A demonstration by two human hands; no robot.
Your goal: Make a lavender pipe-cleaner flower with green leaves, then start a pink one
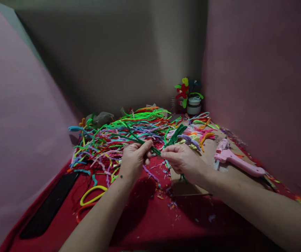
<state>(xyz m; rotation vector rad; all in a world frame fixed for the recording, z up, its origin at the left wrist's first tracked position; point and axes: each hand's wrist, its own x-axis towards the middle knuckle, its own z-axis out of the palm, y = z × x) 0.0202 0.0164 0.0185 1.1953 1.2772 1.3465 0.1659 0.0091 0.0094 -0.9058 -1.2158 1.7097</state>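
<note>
Dark green pipe cleaners (155,151) stretch between my two hands above the middle of the table. My left hand (137,154) is closed, pinching them between thumb and fingers, with loose ends sticking out to the upper left. Closed on the same green strands is my right hand (178,159), fingertips pressed together. A dark green looped piece (176,134) rises just behind the right hand; whether it joins the held strands I cannot tell. Behind my left hand spreads a large heap of multicoloured pipe cleaners (129,127).
A pink hot glue gun (239,162) lies on a cardboard sheet (205,157) at right. Scissors with yellow and red handles (94,196) and a black flat object (50,204) lie at left. Pipe-cleaner flowers (182,90) and a white jar (194,105) stand at the back.
</note>
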